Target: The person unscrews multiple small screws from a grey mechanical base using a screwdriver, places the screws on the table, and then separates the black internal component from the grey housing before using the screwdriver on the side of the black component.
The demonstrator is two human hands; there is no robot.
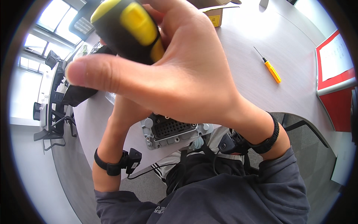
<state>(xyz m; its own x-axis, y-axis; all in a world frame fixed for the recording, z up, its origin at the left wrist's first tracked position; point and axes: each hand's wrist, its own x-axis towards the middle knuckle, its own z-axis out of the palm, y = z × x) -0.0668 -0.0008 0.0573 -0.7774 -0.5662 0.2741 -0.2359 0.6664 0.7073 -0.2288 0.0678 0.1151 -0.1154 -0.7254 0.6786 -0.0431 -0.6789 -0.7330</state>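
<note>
High up and close to the view, my right hand (pixel 186 71) is wrapped round the thick black-and-yellow handle of a screwdriver (pixel 126 28). Its thumb sticks out to the left, beside the handle. The screwdriver's shaft and tip are hidden. Behind and below it, my left hand (pixel 128 108) shows only near the wrist; the right hand covers its fingers. Under both hands a grey metal housing (pixel 166 143) lies at the table's near edge, with a black connector block (pixel 173 128) full of small holes. Most of the housing is hidden.
A small yellow screwdriver (pixel 273 72) lies on the pale table (pixel 246 74) at the right. An open cardboard box (pixel 214 16) stands at the far side. Black material (pixel 78 96) lies at the left edge. A red-framed board (pixel 335 74) stands at the far right.
</note>
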